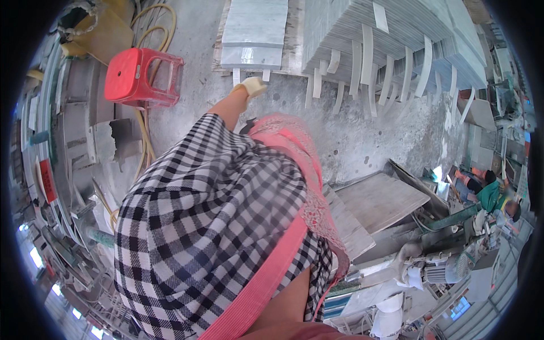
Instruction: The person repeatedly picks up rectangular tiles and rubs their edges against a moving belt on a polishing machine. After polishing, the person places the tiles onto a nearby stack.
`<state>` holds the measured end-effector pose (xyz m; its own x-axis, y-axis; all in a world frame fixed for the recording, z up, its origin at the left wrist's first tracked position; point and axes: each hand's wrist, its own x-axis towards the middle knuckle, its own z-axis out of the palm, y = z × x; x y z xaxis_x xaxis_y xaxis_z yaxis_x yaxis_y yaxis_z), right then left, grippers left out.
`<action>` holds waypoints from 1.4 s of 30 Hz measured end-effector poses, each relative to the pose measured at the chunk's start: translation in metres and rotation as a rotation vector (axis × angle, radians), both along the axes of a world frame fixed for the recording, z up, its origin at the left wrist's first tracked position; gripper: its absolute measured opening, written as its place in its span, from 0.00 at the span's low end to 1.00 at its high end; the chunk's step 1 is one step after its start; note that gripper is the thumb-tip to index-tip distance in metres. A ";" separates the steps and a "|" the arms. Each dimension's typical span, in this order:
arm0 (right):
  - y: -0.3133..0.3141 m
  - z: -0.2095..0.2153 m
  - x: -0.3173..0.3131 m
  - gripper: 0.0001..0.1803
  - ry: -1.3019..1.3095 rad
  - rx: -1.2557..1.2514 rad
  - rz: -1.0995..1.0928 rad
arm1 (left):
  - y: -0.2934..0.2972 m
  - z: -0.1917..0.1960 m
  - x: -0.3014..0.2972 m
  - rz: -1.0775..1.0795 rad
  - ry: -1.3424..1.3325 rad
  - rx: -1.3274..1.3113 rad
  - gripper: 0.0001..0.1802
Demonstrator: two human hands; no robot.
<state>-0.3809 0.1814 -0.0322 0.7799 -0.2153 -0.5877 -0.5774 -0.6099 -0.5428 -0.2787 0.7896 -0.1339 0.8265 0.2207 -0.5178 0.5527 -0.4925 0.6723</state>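
Note:
My left hand (253,88), in what looks like a cream-coloured glove, reaches forward past the checked sleeve (209,139). It is near the front end of a low stack of pale grey stone slabs (253,31). Two short white strips (236,76) stick out from under that stack, close to the hand. The fingers are too small and bunched to show whether they grip anything. My right hand is out of sight. A pink apron (292,139) over the black-and-white shirt covers much of the middle.
Beside the low stack stands a tall pile of grey slabs (391,42) with several white strips hanging out. A red plastic stool (123,75) is at the left, near a yellow hose (143,133). Flat boards (382,198) lie at the right. Another person (490,192) is farther right.

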 end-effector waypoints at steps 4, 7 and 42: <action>-0.028 -0.011 -0.009 0.29 -0.026 -0.065 -0.054 | -0.030 0.034 0.066 0.029 0.020 -0.063 0.26; -0.029 -0.004 -0.018 0.29 -0.110 -0.160 -0.109 | -0.034 0.050 0.082 0.035 -0.011 -0.156 0.32; 0.088 0.079 -0.286 0.25 -0.270 -0.005 -1.528 | -0.491 0.160 0.133 -1.051 0.045 -0.519 0.17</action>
<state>-0.6668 0.2689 0.0466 -0.0962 -0.8787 -0.4676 -0.5191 0.4451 -0.7296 -0.1453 0.2987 0.0260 0.4553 -0.8057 -0.3789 0.0662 -0.3937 0.9168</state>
